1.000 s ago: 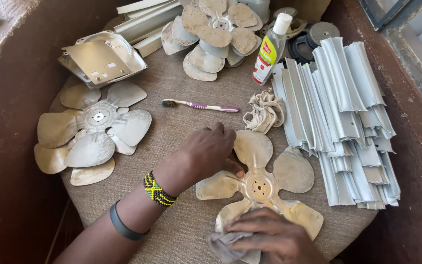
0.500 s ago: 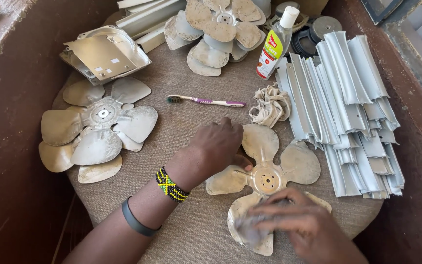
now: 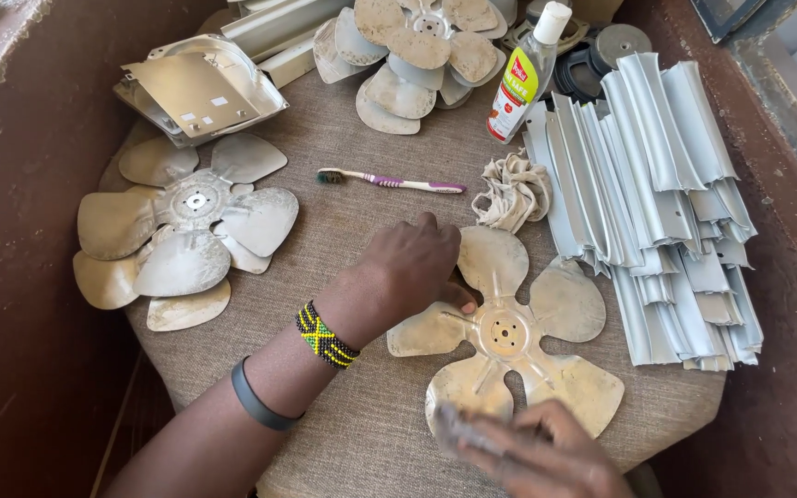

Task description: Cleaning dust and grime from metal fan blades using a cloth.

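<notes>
I see my left hand [image 3: 417,267] lying flat, fingers spread loose, pressing on the edge of a metal fan blade [image 3: 509,337] that lies on the cloth-covered table [image 3: 352,231], near the front and a bit to the right. The fan blade has five round wings and a hub with small holes in the middle. My right hand [image 3: 546,452] is at the bottom, over the nearest wing. It is blurry, and it seems to have a small grey rag [image 3: 454,429] under its fingers, but I cannot tell how tight they grip. A crumpled cloth [image 3: 512,191] sits just past the fan blade. Beside that lies a purple and white toothbrush [image 3: 389,182]. On the left is a pile of dusty fan blades [image 3: 182,235], and more fan blades [image 3: 412,46] are at the far side. A clear bottle [image 3: 528,74] with a white cap stands near them. A big stack of grey metal strips [image 3: 657,194] fills the right side, touching the fan blade's right wing.
</notes>
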